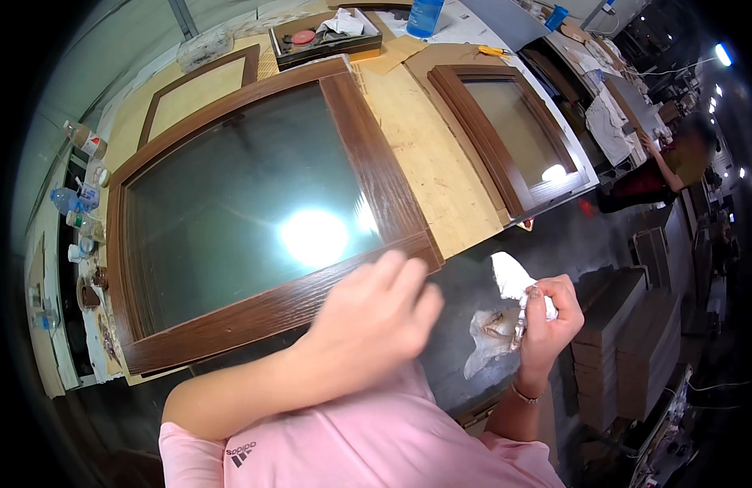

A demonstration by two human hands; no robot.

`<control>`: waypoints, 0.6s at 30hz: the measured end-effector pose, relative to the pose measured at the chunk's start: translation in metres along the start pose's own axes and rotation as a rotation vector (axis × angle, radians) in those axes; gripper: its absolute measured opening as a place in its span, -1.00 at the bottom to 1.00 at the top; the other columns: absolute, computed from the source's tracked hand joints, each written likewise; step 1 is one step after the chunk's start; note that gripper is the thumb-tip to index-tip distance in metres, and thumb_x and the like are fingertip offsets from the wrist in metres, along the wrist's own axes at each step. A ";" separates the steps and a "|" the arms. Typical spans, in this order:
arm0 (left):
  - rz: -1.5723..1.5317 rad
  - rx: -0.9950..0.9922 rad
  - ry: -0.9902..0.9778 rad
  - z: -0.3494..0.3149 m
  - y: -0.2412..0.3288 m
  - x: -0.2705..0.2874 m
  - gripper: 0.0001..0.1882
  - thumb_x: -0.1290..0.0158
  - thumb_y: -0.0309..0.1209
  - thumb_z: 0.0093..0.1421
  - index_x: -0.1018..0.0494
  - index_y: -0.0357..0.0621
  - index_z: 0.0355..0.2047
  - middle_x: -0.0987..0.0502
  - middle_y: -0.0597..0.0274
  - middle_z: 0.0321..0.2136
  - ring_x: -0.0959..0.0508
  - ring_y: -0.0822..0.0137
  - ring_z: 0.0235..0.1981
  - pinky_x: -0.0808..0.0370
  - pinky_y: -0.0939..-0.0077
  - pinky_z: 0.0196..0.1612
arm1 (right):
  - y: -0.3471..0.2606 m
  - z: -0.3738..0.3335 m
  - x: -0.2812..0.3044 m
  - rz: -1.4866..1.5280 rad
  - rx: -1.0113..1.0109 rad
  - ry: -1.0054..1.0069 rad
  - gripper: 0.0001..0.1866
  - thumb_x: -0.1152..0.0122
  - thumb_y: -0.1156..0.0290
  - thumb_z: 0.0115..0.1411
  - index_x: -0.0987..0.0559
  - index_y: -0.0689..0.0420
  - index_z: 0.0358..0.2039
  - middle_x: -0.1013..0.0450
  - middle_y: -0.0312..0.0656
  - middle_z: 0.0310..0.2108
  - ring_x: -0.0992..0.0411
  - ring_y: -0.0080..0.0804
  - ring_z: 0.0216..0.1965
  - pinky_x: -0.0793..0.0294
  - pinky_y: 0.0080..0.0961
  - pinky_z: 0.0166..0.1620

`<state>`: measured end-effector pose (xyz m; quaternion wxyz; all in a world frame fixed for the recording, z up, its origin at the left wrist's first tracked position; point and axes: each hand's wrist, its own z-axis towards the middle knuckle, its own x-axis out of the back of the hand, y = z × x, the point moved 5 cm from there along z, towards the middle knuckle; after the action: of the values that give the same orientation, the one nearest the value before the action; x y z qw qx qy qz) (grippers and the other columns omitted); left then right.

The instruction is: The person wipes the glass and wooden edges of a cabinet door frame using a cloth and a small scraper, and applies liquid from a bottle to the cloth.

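The right hand point(547, 321) is closed around a crumpled white cloth point(512, 281). The fingers curl over the lower part of the cloth, and its upper part stands free above the fist. A thin, stained, translucent piece point(488, 335) hangs just left of the same hand, touching it; whether it is part of the cloth or a separate wrapper cannot be told. Hand and cloth are held off the near edge of the table point(441, 163), over the dark floor point(571, 236), near the near right corner of the large frame.

The left hand point(376, 313) is blurred. Its fingers are loosely bent, and nothing shows in its grip. It hovers at the near right corner of the large brown wooden frame with dark glass point(254, 211); contact with the frame cannot be confirmed.

The large frame lies flat on the table and covers most of the near left portion. A smaller brown glazed frame point(506, 130) lies near the right edge of the table. A third frame point(201, 89) lies toward the far left corner. A shallow tray of small items point(327, 39) sits at the far edge, with a blue bottle point(425, 16) beside it. Several bottles point(83, 195) stand on a ledge off the left edge. Another person point(677, 163) works well apart, on the right.
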<state>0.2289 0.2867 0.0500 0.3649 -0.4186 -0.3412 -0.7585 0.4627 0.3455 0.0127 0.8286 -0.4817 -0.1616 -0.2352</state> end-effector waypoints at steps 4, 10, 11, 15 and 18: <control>0.012 -0.025 -0.002 0.016 0.005 -0.007 -0.72 -0.17 -0.48 -0.11 -0.52 -0.19 -0.31 -0.45 0.13 -0.34 -0.48 0.22 -0.36 -0.51 0.40 -0.42 | 0.001 0.001 -0.002 0.014 0.046 -0.018 -0.96 -0.22 0.62 0.04 -0.56 0.30 -0.46 -0.45 -0.12 -0.47 -0.44 -0.27 -0.43 -0.38 -0.44 -0.31; 0.011 0.026 -0.048 0.007 0.001 -0.001 -0.73 -0.13 -0.46 -0.07 -0.52 -0.19 -0.30 -0.43 0.16 -0.35 -0.47 0.23 -0.36 -0.50 0.40 -0.41 | 0.014 0.003 -0.005 0.009 -0.045 -0.026 -0.97 -0.22 0.64 0.03 -0.55 0.31 -0.47 -0.45 -0.11 -0.48 -0.43 -0.27 -0.46 -0.37 -0.42 -0.34; 0.026 -0.013 0.021 0.015 0.004 -0.004 -0.75 -0.10 -0.45 -0.06 -0.51 -0.20 -0.31 -0.41 0.16 -0.35 -0.47 0.23 -0.35 -0.50 0.42 -0.41 | 0.009 0.006 -0.009 0.019 -0.032 -0.038 -0.97 -0.21 0.65 0.02 -0.55 0.32 -0.47 -0.44 -0.11 -0.48 -0.43 -0.28 -0.46 -0.36 -0.43 -0.34; 0.019 -0.009 0.049 0.009 0.003 -0.002 -0.74 -0.11 -0.42 -0.07 -0.51 -0.18 -0.31 -0.42 0.17 -0.34 -0.46 0.22 -0.35 -0.51 0.44 -0.41 | -0.008 0.015 -0.027 0.044 0.076 -0.069 -0.97 -0.21 0.65 0.02 -0.54 0.31 -0.47 -0.44 -0.11 -0.48 -0.43 -0.29 -0.45 -0.36 -0.43 -0.34; -0.015 0.130 -0.010 -0.037 -0.009 0.023 -0.68 -0.16 -0.40 -0.12 -0.54 -0.17 -0.27 -0.47 0.17 -0.33 -0.48 0.22 -0.36 -0.51 0.44 -0.43 | -0.010 0.023 -0.033 0.044 0.102 -0.081 -0.98 -0.21 0.64 0.03 -0.54 0.31 -0.48 -0.43 -0.12 -0.49 -0.42 -0.30 -0.45 -0.36 -0.43 -0.33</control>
<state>0.1978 0.2545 0.0525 0.3840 -0.3953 -0.3947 -0.7352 0.4292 0.3689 0.0146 0.8497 -0.4516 -0.1963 -0.1886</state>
